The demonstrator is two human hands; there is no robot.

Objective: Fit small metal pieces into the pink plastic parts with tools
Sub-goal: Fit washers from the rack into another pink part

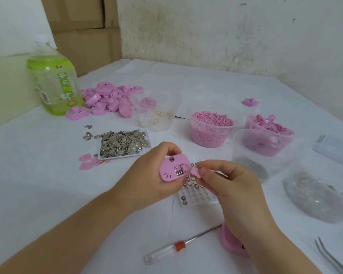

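Pink casing [171,170] held above the tabletop [48,175], toward the near edge at mid-width. It is a rounded-rectangle shell in matte pink, with a dark round stud near its top and short dark whisker strokes at lower left. An open recess at its centre shows small silvery cylinders side by side. Left hand [147,175] grips it, fingers curled over the top rim and thumb under the lower edge. Right hand [232,186] pinches a small pink piece [195,172] between thumb and forefinger tips, other fingers curled; the piece touches the casing's right edge. Directly below the hands is a clear blister tray [192,194] with a few round metal cells in its pockets. White tray [125,144] heaped with small metal pieces sits left of centre, some spilled beside it. Pile of pink casings [109,97] toward the far left. Beside it stands a green bottle [53,84]: yellow label strip with characters too blurred to read, barcode patch low on its side. Tub of pink granules [210,127] and tub of pink parts [265,131] right of centre. Screwdriver [178,246] with clear handle and orange collar lies at the near edge. Tweezers [331,258] at the near right corner.
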